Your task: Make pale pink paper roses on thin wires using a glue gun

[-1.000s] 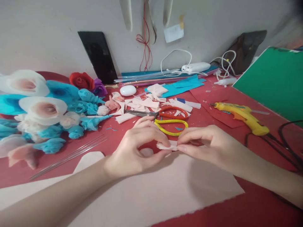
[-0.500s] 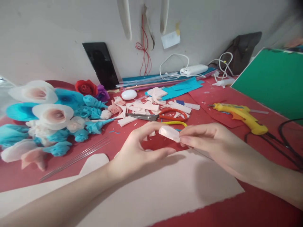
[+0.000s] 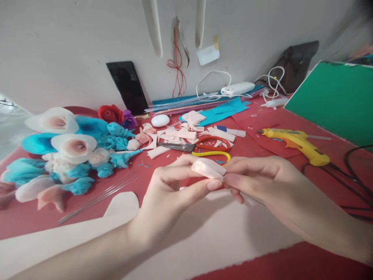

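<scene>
a pale pink rolled strip of thin paper (image 3: pixel 208 168) is held up between the two bare hands, above a large pale pink flat paper sheet (image 3: pixel 215 241) on the red tabletop (image 3: pixel 291 260). the right hand (image 3: pixel 262 177) has its grip clamped on the narrow lower end, thumb against fingers, perhaps to leave the rounded end free and uncrushed. a thin grey wire (image 3: pixel 254 199) shows below that hand; whether it joins the strip cannot be told. the left hand (image 3: pixel 171 190) has its grip closed on the strip too, forefinger behind and thumb at the lower edge, probably to steady it. the metal scissors with red and yellow handles (image 3: pixel 180 147) lie just beyond the fingers, beside pale pink paper scraps (image 3: pixel 182 134), and the yellow glue gun (image 3: pixel 294 140) rests to the right, likely both within easy reach.

against the frame half a second ago, the left thumb, then apart below the strip, now touches it, and the right hand's fingers curl further underneath. the scissors and glue gun keep their places.
</scene>
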Available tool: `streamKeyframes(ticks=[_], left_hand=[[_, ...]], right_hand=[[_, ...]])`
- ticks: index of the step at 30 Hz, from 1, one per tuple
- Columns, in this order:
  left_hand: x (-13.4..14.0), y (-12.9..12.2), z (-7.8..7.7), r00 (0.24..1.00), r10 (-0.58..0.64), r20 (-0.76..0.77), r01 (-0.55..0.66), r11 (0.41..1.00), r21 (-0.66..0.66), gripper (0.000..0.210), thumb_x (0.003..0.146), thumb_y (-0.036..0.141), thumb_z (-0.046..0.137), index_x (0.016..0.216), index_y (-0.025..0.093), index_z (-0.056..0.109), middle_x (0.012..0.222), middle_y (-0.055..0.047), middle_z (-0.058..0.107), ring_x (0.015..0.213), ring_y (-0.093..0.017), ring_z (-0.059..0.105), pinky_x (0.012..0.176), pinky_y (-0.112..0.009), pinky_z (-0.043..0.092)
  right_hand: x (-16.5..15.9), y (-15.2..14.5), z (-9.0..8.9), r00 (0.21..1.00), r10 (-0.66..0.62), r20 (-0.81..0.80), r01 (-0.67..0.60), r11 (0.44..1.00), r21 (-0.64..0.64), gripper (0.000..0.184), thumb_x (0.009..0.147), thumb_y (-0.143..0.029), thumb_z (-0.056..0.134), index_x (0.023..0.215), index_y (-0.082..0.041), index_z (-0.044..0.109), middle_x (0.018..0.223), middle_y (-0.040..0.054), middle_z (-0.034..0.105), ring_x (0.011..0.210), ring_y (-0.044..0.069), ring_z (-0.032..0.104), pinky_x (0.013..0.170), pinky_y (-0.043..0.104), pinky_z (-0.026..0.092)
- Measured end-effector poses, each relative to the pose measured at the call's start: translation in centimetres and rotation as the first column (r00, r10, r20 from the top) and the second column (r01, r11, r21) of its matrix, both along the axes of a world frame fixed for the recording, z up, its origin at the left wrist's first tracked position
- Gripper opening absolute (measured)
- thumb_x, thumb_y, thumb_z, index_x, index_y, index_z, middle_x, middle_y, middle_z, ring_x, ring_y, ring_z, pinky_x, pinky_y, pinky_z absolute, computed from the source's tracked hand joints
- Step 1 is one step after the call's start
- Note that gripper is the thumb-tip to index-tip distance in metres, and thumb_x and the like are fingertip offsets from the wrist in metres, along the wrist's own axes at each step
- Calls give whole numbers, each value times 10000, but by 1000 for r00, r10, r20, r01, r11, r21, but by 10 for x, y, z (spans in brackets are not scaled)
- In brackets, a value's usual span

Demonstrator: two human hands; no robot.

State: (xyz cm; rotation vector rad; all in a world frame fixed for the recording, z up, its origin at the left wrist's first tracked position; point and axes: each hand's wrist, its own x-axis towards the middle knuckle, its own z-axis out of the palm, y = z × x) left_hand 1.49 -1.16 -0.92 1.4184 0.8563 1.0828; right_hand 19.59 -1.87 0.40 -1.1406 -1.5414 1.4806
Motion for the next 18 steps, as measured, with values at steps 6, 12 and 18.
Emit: streamKeyframes(ticks=[6,12,18], left_hand=[[1,4,-5,999,41,17,-40,996,-84,84,733,251,694,703,311,745,830,54,702,806,-110,624,693,-151,475],[1,4,-6,996,75,41,-68,985,-158,86,725,266,700,653,294,738,785,58,691,771,-99,608,651,-134,453],[0,5,-6,996,60,60,-45,974,-221,84,733,297,690,664,289,738,778,60,679,706,-76,566,561,-117,419]], right_hand=[[2,3,-6,999,-38,-16,37,998,-45,178,843,-371,595,728,-254,665,657,-45,551,657,49,516,597,112,410],[5,6,-3,986,-130,-107,131,991,7,131,823,-358,607,753,-248,621,709,-25,508,693,74,480,593,133,410],[4,10,8,927,92,-363,-126,990,-69,212,932,-245,425,753,-212,533,653,-16,506,554,60,451,550,154,424]])
